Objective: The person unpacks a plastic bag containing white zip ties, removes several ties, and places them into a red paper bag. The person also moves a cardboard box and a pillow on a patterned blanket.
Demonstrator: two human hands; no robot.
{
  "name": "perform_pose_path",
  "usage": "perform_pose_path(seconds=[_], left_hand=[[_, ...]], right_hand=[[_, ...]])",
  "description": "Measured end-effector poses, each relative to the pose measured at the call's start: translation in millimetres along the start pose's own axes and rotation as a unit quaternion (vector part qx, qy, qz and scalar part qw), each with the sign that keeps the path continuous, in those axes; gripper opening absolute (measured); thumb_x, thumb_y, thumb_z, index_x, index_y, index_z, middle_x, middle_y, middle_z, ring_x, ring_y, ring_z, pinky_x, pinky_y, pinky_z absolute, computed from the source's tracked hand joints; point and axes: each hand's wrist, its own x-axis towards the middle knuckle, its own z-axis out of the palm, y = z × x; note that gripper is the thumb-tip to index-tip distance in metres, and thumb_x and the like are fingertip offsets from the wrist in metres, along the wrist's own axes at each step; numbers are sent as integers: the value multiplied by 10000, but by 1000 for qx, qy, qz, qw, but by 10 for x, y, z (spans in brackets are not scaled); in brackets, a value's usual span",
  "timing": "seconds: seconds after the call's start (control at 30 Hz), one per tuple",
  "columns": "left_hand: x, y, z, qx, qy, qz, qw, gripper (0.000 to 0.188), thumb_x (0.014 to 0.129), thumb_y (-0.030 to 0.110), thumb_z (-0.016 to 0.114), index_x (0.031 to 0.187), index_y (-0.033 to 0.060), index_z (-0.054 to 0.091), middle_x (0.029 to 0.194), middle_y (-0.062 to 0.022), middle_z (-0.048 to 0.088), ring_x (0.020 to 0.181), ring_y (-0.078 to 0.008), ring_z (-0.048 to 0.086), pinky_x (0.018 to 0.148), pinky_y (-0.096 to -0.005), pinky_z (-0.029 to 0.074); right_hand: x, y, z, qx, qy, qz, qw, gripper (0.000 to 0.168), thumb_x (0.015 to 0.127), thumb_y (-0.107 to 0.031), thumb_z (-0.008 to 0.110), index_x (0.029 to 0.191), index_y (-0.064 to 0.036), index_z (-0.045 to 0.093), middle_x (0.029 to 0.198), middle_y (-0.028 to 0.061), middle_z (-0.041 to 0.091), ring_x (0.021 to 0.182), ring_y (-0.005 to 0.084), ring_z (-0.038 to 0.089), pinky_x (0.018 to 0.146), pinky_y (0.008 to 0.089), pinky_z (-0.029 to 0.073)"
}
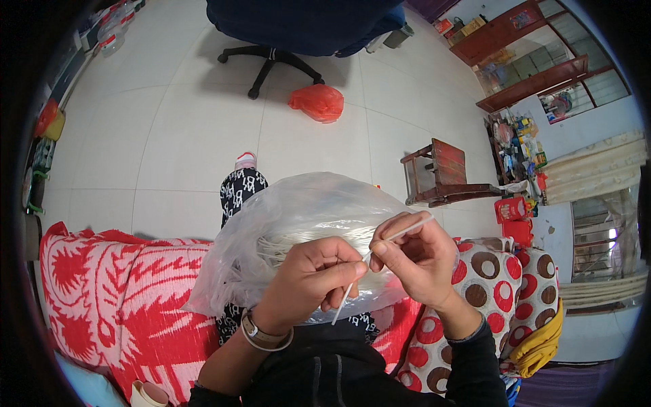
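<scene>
Between finger and thumb, my left hand (325, 277) pinches a thin white strand (411, 227), whose lower end points down past the fingers. My right hand (414, 259) grips the strand a little further up, and its other end sticks out to the upper right. The fingertips of both hands are close together, so whether this is one piece or two joined ones I cannot tell. Under the hands, a large translucent plastic bag (310, 198) lies on my lap, with a bundle of similar white strands (272, 246) in it.
A red and white patterned cover (127, 305) lies at the left, dotted cushions (488, 285) at the right. On the tiled floor ahead are a red plastic bag (319, 103), a swivel chair's base (272, 53) and a small wooden chair (447, 168).
</scene>
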Motion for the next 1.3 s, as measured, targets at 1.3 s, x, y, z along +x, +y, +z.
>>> perform_pose_path(seconds=[1.3], left_hand=[[-1,-74,119,360,128,373,845,189,715,-16,639,890,52,655,766,-48,566,675,-180,560,586,-270,453]], right_hand=[[-67,165,-28,291,-35,72,953,95,872,-10,493,965,6,508,929,195,580,730,180,563,664,311,476]])
